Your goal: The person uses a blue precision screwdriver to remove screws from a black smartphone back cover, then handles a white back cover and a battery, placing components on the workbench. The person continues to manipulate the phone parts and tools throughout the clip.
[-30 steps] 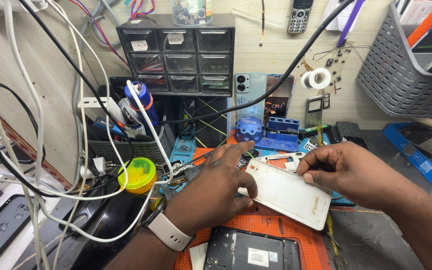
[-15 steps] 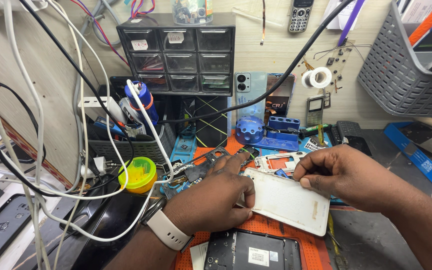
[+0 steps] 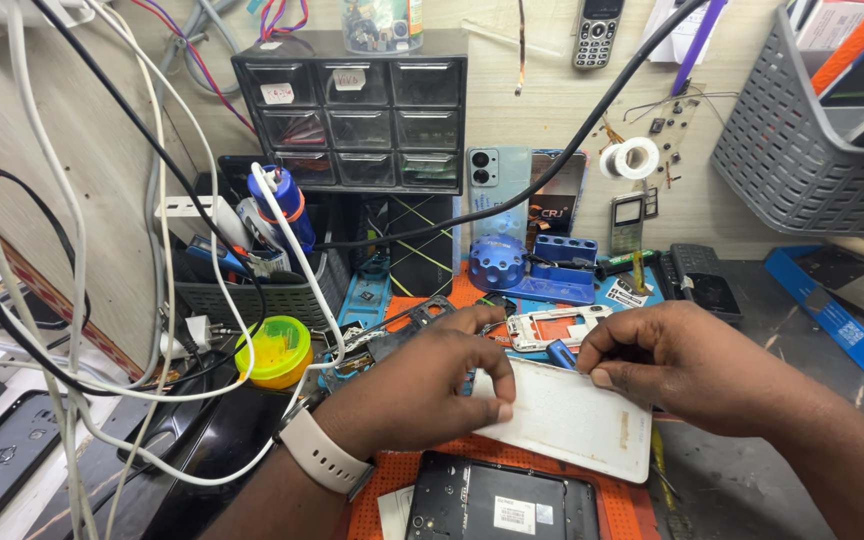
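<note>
A cluttered repair bench against a pale wood-grain wall (image 3: 552, 110), with a black drawer cabinet (image 3: 352, 110) and grey basket (image 3: 802, 150) under even light.

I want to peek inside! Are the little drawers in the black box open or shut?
Shut: every clear drawer sits flush in the black plastic drawer cabinet; none is pulled out.

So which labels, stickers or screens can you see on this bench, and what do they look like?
Drawer labels: two small white tags on the top drawers of the black cabinet.
Sticker: white rectangle on the open dark phone at the bottom edge.
Handset screen: small pale rectangle on a grey phone against the wall.
Blue tray label: small white square, far right.
</note>
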